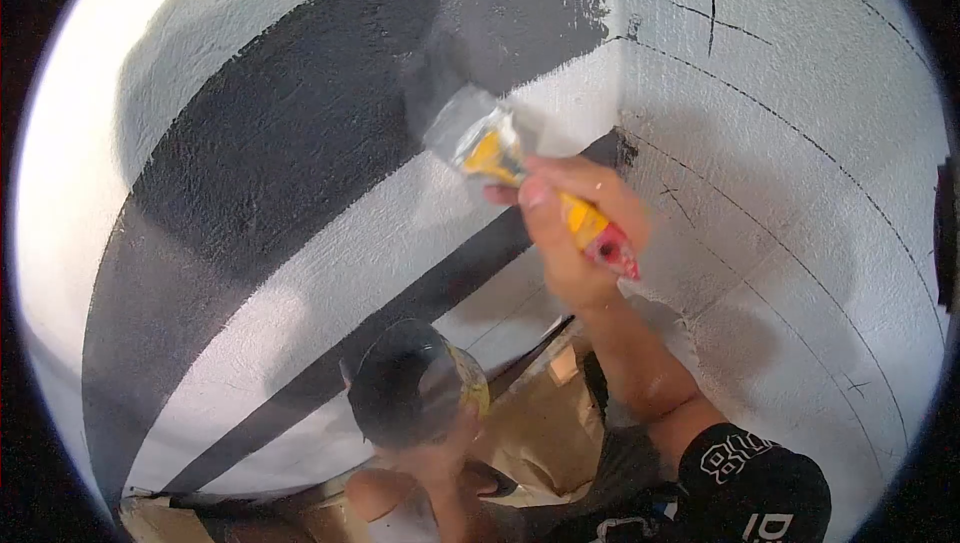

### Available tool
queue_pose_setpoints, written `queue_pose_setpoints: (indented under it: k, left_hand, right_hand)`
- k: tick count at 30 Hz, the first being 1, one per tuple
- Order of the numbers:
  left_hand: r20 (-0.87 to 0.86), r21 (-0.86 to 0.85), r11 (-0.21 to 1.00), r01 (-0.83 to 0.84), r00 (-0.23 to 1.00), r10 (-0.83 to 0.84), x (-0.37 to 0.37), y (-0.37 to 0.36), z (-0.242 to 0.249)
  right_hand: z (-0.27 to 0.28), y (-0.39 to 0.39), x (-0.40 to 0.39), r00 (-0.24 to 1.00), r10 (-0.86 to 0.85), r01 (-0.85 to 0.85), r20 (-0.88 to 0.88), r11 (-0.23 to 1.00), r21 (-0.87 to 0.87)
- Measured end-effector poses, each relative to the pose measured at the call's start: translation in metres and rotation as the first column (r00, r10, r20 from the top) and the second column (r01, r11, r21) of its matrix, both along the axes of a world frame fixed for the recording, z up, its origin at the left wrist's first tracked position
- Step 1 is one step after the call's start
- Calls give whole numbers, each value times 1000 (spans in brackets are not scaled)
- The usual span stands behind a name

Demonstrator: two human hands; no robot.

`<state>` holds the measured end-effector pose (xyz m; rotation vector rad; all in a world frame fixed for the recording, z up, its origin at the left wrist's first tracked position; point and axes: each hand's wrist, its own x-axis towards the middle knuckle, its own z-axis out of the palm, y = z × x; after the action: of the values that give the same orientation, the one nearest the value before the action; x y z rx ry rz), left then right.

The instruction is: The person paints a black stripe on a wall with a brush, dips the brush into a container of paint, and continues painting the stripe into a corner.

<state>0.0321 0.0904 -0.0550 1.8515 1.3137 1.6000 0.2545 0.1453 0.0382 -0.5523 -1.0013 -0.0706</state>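
My right hand (575, 213) is closed around the handle of a paintbrush (492, 151). The brush has a yellow handle with a red end, and its ferrule is smeared with white and yellow paint. Its bristles, blurred by motion, overlap the lower edge of a broad dark grey painted band (330, 73) on the wall. Lower down, my left hand (450, 448) grips a round paint tub (405, 383) by its side and underside. The tub tilts toward me, and its inside looks dark.
The textured white wall (800, 123) carries a thinner dark stripe (400, 313) below the broad band. Dashed curved lines and cross marks run across its right side. Brown paper (545, 423) lies along the wall's base. Shadows fall on the wall.
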Motion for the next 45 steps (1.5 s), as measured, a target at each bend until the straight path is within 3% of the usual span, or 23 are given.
queue_pose_setpoints:
  k: [2, 5, 7, 9, 10, 11, 13, 15, 16, 18, 19, 22, 24, 25, 27, 29, 31, 33, 34, 38, 41, 43, 45]
  left_hand:
    - [4, 5, 1000, -11, 1000, 11, 2, -1, 0]
    - [-1, -25, 999, -47, 999, 47, 2, -3, 0]
    - [-22, -57, 996, -61, 998, 60, 1, -3, -4]
    - [145, 3, 999, -50, 988, 49, 0, 0, -13]
    - [144, 2, 999, -50, 988, 50, -2, 0, -13]
    - [57, -15, 996, -93, 994, 94, -4, -1, -12]
    - [-28, -33, 990, -140, 990, 139, -5, -4, -9]
    - [207, -30, 996, -83, 974, 87, 2, -5, -2]
    - [210, -32, 996, -84, 974, 88, 1, -5, -1]
    - [-1, -46, 992, -119, 993, 119, -3, -5, 0]
    - [1, -46, 992, -119, 993, 120, -2, -5, 2]
    - [-56, -61, 993, -101, 994, 98, 1, -8, 10]
    - [131, -335, 942, -27, 989, 75, 3, -9, 13]
    - [130, -334, 942, -27, 989, 74, 2, -8, 10]
    - [20, -232, 969, -85, 996, 92, -1, -6, 0]
    - [37, -147, 988, -45, 998, 51, 6, -5, 8]
    - [46, -59, 998, -13, 999, 15, 6, -5, 9]
    - [-132, -33, 994, -104, 986, 99, 0, -5, 2]
    - [-132, -33, 994, -105, 986, 100, -1, -5, 0]
    - [43, -124, 988, -89, 995, 95, 0, -5, -3]
    - [43, -256, 961, -106, 992, 121, 0, -7, 8]
    - [0, -317, 941, -113, 993, 119, 1, -8, 11]
    - [95, -201, 977, -76, 991, 97, 0, -5, 5]
  right_hand:
    - [3, -4, -1, 998, 2, 0, 70, 999, -34]
    - [4, -2, 11, 996, 44, -37, -78, 995, 91]
    - [5, 4, 29, 979, -191, 189, -76, 981, -34]
    - [-1, 15, 49, 965, -256, 256, -57, 967, -9]
    - [-5, 16, 56, 948, -315, 316, -40, 949, 19]
    - [-3, 10, 59, 949, -312, 312, -40, 950, 16]
    - [5, -6, 65, 831, -536, 545, 152, 838, -24]
    - [5, -8, 77, 810, -574, 581, 119, 814, -25]
    - [6, -9, 81, 785, -614, 618, 80, 786, -27]
    - [0, -7, 86, 761, -638, 645, 118, 764, -30]
    - [-3, -5, 87, 736, -660, 671, 151, 741, -35]
    - [-5, 3, 73, 763, -598, 620, 246, 784, -20]
    - [-5, 2, 53, 802, -536, 563, 263, 826, -34]
    - [-4, -2, 43, 823, -494, 528, 281, 848, -53]
    - [-9, 5, 24, 898, -364, 354, 249, 931, 83]
    - [-2, 1, 7, 885, -331, 310, 329, 944, 114]
    - [6, -14, -3, 883, -297, 294, 363, 954, 66]
    - [9, -21, -3, 872, -284, 303, 399, 953, 16]
    - [8, -21, 3, 872, -282, 302, 399, 953, 15]
    - [6, -6, 33, 870, -493, 490, 32, 869, 72]
    - [-3, 9, 48, 883, -466, 465, -54, 885, -36]
    - [-14, 19, 33, 889, -444, 445, 111, 896, 17]
    - [-4, 9, 13, 833, -471, 456, 292, 882, 120]
